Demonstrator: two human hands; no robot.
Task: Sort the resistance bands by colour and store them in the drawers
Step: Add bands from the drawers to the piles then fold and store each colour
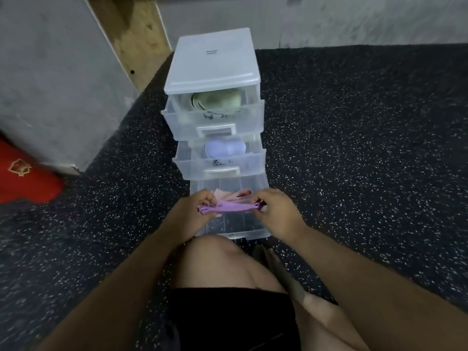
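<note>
Holding a purple resistance band stretched flat between my left hand and right hand, fingers pinched on each end, over the open bottom drawer holding pink bands, presumably folding it for storage.

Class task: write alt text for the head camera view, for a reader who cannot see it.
Two hands, left hand and right hand, stretch a purple resistance band over the open bottom drawer of a clear plastic drawer unit, where pink bands lie. The partly open drawers above hold green bands and pale blue bands; the unit stands on speckled black flooring.
</note>
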